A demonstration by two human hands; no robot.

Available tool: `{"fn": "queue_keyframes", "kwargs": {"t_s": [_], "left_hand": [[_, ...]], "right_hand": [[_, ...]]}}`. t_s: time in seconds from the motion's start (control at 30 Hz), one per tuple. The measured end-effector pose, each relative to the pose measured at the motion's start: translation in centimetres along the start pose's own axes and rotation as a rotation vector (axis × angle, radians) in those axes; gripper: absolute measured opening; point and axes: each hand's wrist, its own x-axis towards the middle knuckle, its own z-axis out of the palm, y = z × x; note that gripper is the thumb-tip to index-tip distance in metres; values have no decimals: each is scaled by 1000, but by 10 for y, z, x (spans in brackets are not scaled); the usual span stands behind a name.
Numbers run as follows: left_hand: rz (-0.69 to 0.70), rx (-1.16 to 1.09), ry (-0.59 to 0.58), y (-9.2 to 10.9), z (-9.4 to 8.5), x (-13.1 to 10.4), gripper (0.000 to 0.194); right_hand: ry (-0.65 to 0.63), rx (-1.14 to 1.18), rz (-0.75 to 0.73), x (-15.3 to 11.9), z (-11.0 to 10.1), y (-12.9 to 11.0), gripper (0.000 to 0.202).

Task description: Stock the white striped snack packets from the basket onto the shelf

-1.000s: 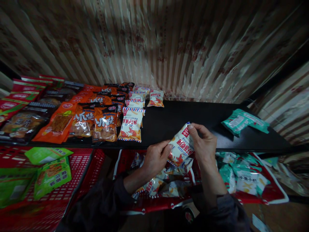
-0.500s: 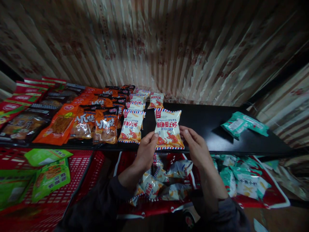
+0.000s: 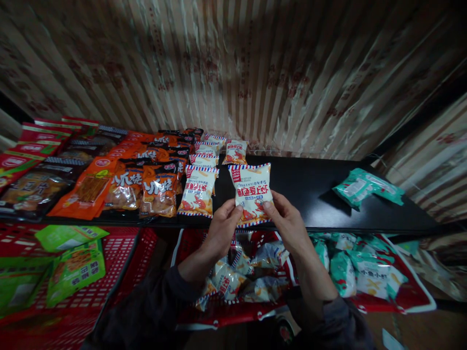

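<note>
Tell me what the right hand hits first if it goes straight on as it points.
The right hand meets the white snack bag it holds; past that, the line seems to run toward the lone matching bag at the back of the shelf, though depth is unclear.

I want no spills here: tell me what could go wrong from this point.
The bag, pinched low by the left hand and right hand, is by the front edge of the shelf; let go too soon, it might drop into the basket below. Too firm a grip could also crush it.
</note>
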Motion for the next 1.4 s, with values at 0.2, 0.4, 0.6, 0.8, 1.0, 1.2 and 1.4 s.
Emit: {"fn": "queue_keyframes", "kwargs": {"t_s": [0.2, 0.4, 0.6, 0.8, 1.0, 1.2, 1.4], "left_hand": [[-28, -34, -18, 7, 3, -3, 40], [-14, -53, -7, 4, 0, -1, 46], [-25, -63, 23, 0, -1, 2, 50], [-82, -4, -10, -3, 1, -2, 42], [-97, 48, -40, -6, 2, -4, 43], [-109, 33, -70, -6, 3, -5, 45], [-121, -19, -117, -7, 4, -8, 46]], "right_hand": [[-19, -42, -24, -2, 0, 0, 43], [-73, -124, -44, -4, 0, 0, 43], [-69, -45, -5, -3, -2, -1, 44], [-18, 43, 54, -1, -2, -5, 52], [-35, 10, 28, -4, 0, -9, 46], [95, 76, 36, -2, 1, -2, 40], [181, 11, 20, 0, -4, 3, 38]]}}
